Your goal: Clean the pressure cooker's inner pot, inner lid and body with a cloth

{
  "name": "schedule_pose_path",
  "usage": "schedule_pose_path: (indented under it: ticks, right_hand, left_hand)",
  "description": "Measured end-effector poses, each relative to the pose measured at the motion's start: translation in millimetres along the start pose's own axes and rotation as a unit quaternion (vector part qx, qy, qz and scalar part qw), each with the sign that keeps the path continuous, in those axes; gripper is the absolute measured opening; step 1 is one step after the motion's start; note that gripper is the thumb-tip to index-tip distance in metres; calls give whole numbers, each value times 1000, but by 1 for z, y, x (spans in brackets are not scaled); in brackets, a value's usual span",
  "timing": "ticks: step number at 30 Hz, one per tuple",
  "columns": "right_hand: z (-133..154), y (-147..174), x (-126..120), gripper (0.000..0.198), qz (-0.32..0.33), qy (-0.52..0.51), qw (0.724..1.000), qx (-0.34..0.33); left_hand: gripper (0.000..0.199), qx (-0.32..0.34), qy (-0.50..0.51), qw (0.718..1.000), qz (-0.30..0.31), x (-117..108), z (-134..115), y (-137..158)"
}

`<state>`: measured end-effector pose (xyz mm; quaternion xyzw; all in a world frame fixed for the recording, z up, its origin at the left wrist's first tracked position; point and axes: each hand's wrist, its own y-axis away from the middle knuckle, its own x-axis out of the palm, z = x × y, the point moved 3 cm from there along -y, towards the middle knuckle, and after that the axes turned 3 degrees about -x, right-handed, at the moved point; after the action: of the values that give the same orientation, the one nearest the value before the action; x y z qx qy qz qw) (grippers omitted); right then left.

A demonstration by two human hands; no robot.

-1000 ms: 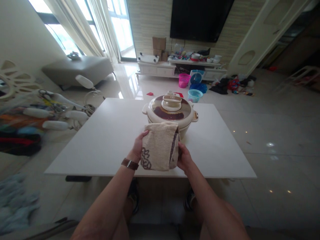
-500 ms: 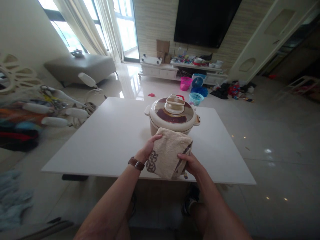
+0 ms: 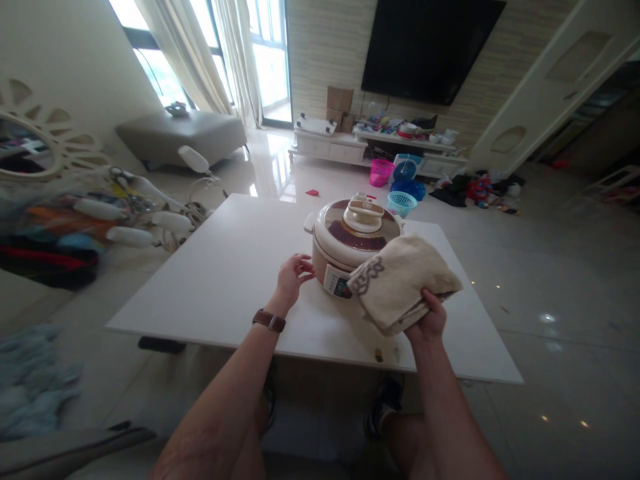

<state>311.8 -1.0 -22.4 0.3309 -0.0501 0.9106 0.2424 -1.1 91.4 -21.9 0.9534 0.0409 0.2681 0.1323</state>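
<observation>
A folded beige towel (image 3: 405, 280) with a dark brown pattern is gripped by my right hand (image 3: 428, 321), thumb on top and fingers beneath. It covers the front right part of a cream electric cooker (image 3: 325, 248), which stands on the white table. The cooker has a see-through lid (image 3: 340, 233) with a knob on top and a control panel (image 3: 339, 283) at the front. My left hand (image 3: 294, 279) holds nothing; its fingers are apart at the cooker's left side, and I cannot tell if they touch it.
The white table (image 3: 215, 280) spans the middle. A small dark object (image 3: 379, 355) lies near its front edge. On the floor behind stand a pink basket (image 3: 381, 172) and a light blue basket (image 3: 402, 202). White lamp heads (image 3: 173, 221) are close to the table's left side.
My left hand has let go of the towel and moved to the cooker's left side. My right hand has carried the towel to the right, uncovering the control panel.
</observation>
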Motion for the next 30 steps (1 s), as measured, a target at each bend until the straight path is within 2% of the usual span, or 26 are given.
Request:
schedule_pose_path:
  ticks: [2,3,7,10,12,16,20,23,25,27,30]
  right_hand:
    - [15,-12,-9,33,-65,-27,997,-38]
    - [21,-17,-12,34,-89,-33,994,-53]
    - [31,-29,-24,37,-148,-31,985,-79]
    - [30,-34,-31,39,-193,-14,976,-98]
    - [31,-33,-31,41,-227,9,963,-146]
    - [35,-24,-23,49,-312,52,913,-258]
    - [36,-13,-12,52,-345,92,894,-271]
    - [35,-8,-10,54,-364,119,884,-269]
    - [33,-6,-11,54,-371,127,882,-261]
    - [29,-6,-13,54,-369,127,887,-249]
    - [24,-9,-17,52,-353,143,895,-235]
  left_hand:
    - [17,13,-3,996,-93,-9,2,-8]
    - [16,1,-7,994,-109,-9,6,-11]
    - [13,-39,-57,995,-76,1,24,-15]
    - [16,8,-124,990,-69,10,36,-9]
    - [16,50,-162,983,-71,15,44,-2]
    - [14,120,-224,962,-97,23,53,14]
    - [12,137,-250,952,-110,24,54,16]
    - [13,131,-210,961,-122,18,42,2]
    - [19,142,-132,973,-127,13,27,-12]
    - [24,136,-44,984,-108,11,12,-25]
    - [28,82,69,993,-48,13,-5,-39]
